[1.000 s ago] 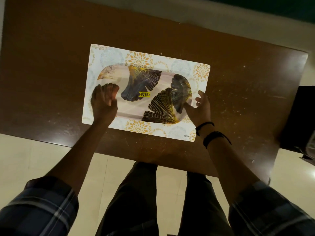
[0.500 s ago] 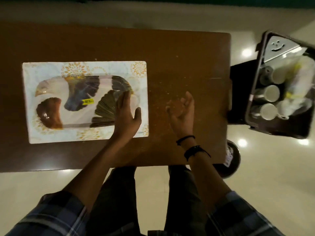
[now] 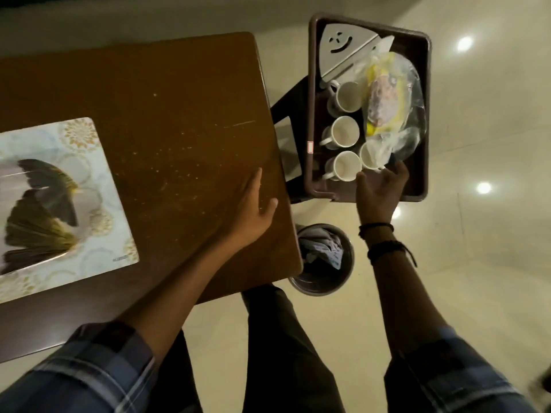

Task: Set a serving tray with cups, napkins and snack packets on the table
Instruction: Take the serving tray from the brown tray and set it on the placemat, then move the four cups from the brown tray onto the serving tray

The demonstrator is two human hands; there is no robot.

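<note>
A leaf-patterned serving tray [image 3: 38, 210] lies on a floral placemat [image 3: 98, 234] at the table's left. To the right of the table stands a dark bin [image 3: 423, 120] holding several white cups [image 3: 343, 132], clear snack packets [image 3: 387, 99] and a metal napkin holder [image 3: 340, 46] with a smiley cut-out. My right hand [image 3: 380, 189] hovers open over the bin's near end, fingertips close to the nearest cups [image 3: 344, 166]. My left hand [image 3: 253, 213] rests flat and empty on the brown table [image 3: 167, 114] near its right edge.
A round waste bin [image 3: 322, 257] with crumpled paper stands on the tiled floor just below the table's right corner. The dark bin sits on a low dark stand [image 3: 286, 114] beside the table. My legs are under the table's near edge.
The view swung right, bringing the bin of cups into full view. Both hands left the serving tray; my right hand went out over the bin and my left slid to the table's right edge.
</note>
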